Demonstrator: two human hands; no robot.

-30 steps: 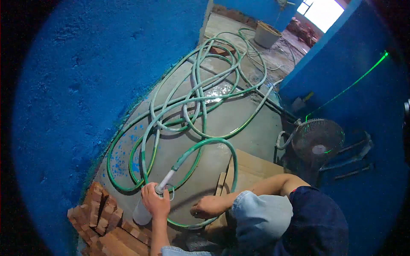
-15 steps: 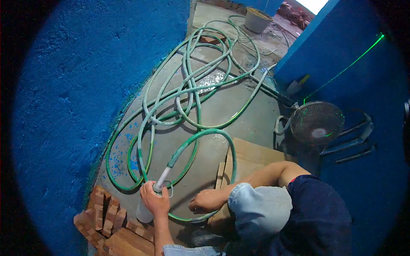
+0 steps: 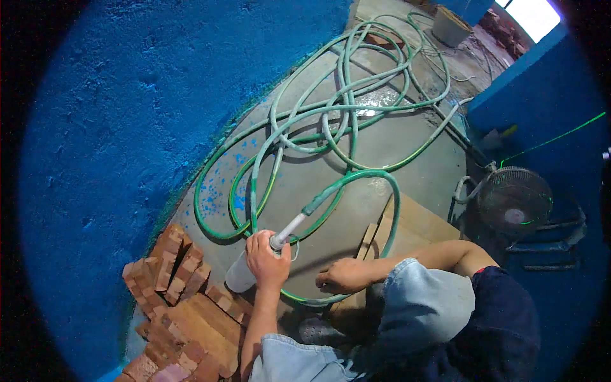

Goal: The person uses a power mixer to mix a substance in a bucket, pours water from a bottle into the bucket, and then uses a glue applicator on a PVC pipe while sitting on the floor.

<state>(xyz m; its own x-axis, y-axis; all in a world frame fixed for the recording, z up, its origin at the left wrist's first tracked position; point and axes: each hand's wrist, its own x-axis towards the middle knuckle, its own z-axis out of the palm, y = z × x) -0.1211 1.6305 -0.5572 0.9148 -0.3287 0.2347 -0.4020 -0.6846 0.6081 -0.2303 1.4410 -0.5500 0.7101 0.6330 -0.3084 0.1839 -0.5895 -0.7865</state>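
Observation:
My left hand (image 3: 267, 260) is wrapped round the top of a pale cylinder (image 3: 240, 275), which leans near the brick pile. A narrow whitish pipe (image 3: 292, 228) rises from its collar into the end of a green hose (image 3: 367, 172). Beside the collar hangs a thin wire loop (image 3: 296, 249). To the right, my right hand (image 3: 344, 276) is held apart from the cylinder, just above the hose's lower bend, with its fingers curled in. Whatever those fingers might hold is hidden. My right forearm passes over a denim-covered knee (image 3: 426, 299).
More green hose (image 3: 278, 141) lies in tangled loops over the wet grey floor. Bricks (image 3: 167, 274) are stacked at lower left along a blue wall (image 3: 140, 127). Flat cardboard (image 3: 420, 223) lies at right, with a fan (image 3: 515, 197) beyond. A bucket (image 3: 450, 28) stands far off.
The whole scene has shifted to the right and slightly up in the picture, showing more bricks. Both hands keep nearly the same places relative to the cylinder and hose.

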